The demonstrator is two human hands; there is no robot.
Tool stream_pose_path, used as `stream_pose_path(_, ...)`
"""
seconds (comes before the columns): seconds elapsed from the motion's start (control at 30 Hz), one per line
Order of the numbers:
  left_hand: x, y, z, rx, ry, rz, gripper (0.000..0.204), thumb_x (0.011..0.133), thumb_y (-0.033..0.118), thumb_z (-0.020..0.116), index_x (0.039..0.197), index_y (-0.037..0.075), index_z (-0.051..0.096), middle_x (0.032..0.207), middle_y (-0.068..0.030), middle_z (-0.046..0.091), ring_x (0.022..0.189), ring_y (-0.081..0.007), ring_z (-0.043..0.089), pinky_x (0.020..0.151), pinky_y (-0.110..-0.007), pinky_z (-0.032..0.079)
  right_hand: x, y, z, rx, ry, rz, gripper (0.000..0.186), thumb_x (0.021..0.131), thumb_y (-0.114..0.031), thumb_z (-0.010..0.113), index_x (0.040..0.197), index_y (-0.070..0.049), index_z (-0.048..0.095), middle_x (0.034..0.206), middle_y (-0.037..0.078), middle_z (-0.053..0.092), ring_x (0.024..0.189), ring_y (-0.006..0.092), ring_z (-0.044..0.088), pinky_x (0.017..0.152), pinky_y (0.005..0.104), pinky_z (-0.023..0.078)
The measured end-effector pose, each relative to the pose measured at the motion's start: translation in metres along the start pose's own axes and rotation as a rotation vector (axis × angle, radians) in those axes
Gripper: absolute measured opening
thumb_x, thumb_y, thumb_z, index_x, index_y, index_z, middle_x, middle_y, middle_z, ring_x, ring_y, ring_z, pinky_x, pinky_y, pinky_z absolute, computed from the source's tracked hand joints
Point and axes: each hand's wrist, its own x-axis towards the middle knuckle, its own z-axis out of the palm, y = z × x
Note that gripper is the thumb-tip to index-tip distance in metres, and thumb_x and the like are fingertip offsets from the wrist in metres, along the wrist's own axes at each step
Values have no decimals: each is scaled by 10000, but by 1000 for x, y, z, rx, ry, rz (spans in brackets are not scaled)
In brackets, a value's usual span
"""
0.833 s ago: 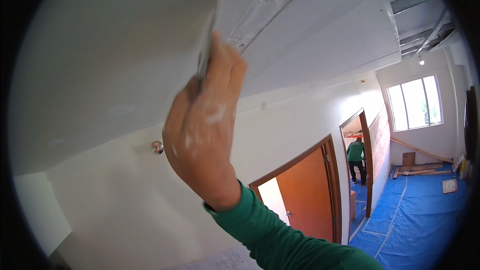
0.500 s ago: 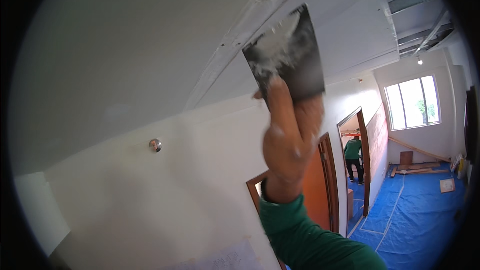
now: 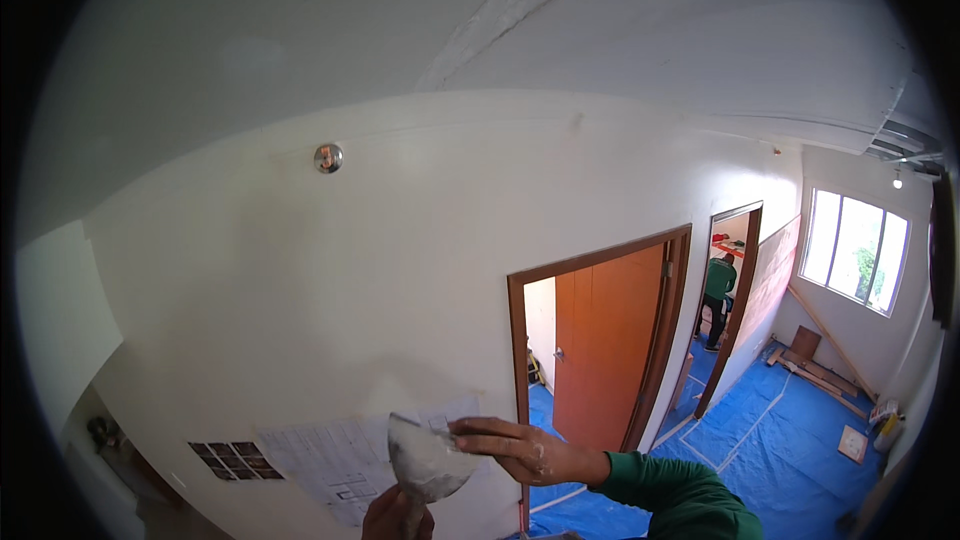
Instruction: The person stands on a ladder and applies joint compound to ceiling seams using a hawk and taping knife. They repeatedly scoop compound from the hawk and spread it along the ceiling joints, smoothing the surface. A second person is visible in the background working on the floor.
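Low in the view, my left hand (image 3: 396, 517) is closed around the handle of a putty knife (image 3: 430, 462), blade up. Pale, wet-looking compound coats the broad blade. My right hand (image 3: 530, 452), in a green sleeve, reaches in from the right with its fingers pressed together at the blade's right edge. Whitish smears mark its knuckles. The dark flat spreader seen earlier cannot be made out now; whatever the right fingers grip is hidden. Overhead, a pale band of compound (image 3: 500, 15) runs along a ceiling joint.
Printed plan sheets (image 3: 330, 460) hang on the white wall behind my hands. An orange-brown door (image 3: 610, 350) stands ajar on the right. Beyond it a person (image 3: 717, 295) bends inside another doorway. Blue sheeting (image 3: 770, 450) covers the floor, with wood boards (image 3: 820, 375) lying below the window.
My right hand has come down from the ceiling joint to the putty knife, the dark spreader no longer discernible. My left hand and the putty knife have come into view. The view has tilted lower.
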Motion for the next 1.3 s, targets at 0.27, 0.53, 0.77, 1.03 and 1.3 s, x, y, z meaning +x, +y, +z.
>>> stream_pose_path(0.27,26,48,7,218,20,41,328,1092,294,501,1216,7,601,721,-76,624,555,-115,571,479,-274,457,-6,42,-60,-197,-22,326,688,866,123,469,1519,-92,476,1438,162,577,1240,372,629,1010,412,552)
stream_pose_path(0.53,67,63,32,587,144,410,305,1099,275,498,1172,-4,599,679,-34,621,520,-79,553,503,-253,456,-7,-16,-29,604,538,660,253,1054,-154,602,1185,49,678,961,-3,691,898,64,575,789,259,482)
stream_pose_path(0.77,74,60,37,963,119,550,239,1073,247,544,1008,17,554,608,-133,578,491,-339,585,480,-400,454,3,3,-2,919,617,572,271,1063,-141,599,1236,59,660,965,45,725,817,78,644,702,257,526)
stream_pose_path(1.03,67,47,24,1319,-9,441,241,1058,263,543,996,31,569,626,-159,602,528,-380,598,483,-430,453,17,7,-15,725,696,480,256,1048,-80,601,1258,57,654,1050,92,736,862,148,697,740,286,558)
stream_pose_path(1.3,51,58,0,150,-38,10,412,1103,365,456,1258,16,609,653,-80,605,478,-121,523,432,-264,414,21,23,-39,-306,179,-155,588,775,162,577,1313,-60,662,1290,194,686,1141,386,680,928,452,584)
